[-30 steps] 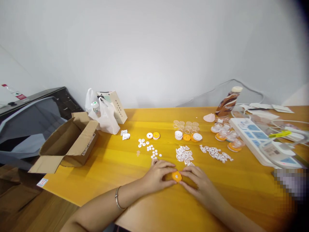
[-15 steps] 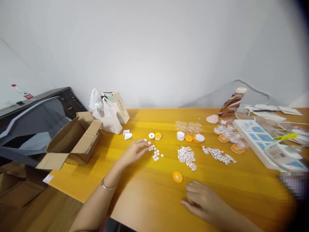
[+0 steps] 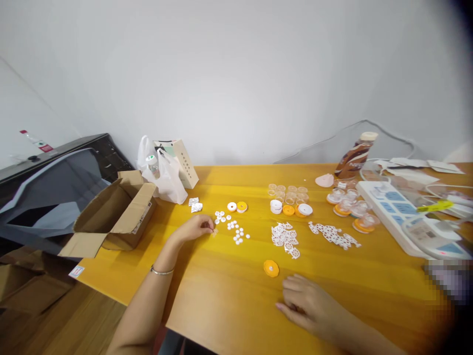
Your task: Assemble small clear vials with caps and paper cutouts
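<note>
My left hand point(image 3: 195, 227) has its thumb and fingers pinched together low over the table, at some tiny translucent pieces point(image 3: 215, 232). Whether one of these is between the fingertips is too small to tell. Just right of it lie several small white round caps point(image 3: 222, 219) and several small white discs point(image 3: 238, 231). My right hand point(image 3: 305, 301) rests on the tabletop near the front, fingers loosely curled in, with nothing visible in it. Close above it lies an orange scalloped disc point(image 3: 271, 268) with a pale centre.
White wheel-like cut-outs point(image 3: 284, 237), clear cups point(image 3: 291, 195) and a white-orange disc pair point(image 3: 237, 207) lie farther back. Domed clear assemblies point(image 3: 364, 223), a power strip point(image 3: 391, 209) and a brown bottle point(image 3: 354, 158) stand right. An open cardboard box point(image 3: 114, 212) and plastic bag point(image 3: 168, 177) stand left.
My left hand has drawn back leftward from the white pieces, uncovering the small caps, and its spread fingers have closed into a pinch. My right hand has stayed almost in place.
</note>
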A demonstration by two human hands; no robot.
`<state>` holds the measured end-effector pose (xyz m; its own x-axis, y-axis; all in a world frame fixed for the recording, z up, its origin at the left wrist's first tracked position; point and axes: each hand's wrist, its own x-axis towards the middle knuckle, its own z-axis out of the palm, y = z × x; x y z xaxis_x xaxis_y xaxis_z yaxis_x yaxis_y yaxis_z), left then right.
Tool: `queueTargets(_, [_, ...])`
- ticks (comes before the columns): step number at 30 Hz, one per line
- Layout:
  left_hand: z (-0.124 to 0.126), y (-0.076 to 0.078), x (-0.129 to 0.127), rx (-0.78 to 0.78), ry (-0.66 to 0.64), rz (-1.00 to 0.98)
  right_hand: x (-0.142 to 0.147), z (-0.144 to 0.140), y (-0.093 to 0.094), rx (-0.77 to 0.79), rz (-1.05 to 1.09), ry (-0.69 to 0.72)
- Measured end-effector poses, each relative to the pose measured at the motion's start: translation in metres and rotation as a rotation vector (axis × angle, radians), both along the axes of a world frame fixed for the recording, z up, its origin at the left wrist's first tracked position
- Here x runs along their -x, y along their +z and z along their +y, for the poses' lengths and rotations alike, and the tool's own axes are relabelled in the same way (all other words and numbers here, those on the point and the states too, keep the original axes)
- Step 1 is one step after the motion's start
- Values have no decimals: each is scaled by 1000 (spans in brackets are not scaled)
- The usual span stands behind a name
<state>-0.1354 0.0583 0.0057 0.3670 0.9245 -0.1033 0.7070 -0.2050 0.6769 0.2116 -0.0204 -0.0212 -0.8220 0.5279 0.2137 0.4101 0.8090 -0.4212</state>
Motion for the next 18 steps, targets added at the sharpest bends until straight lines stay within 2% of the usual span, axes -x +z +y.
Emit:
queueTargets(9, [-1,2,-5,-6,-25,-31,0,1,-5,30,-26,-5])
queueTargets(18, [2,-2,-1,-50,21,2,0,2,-4,48,-27,-7])
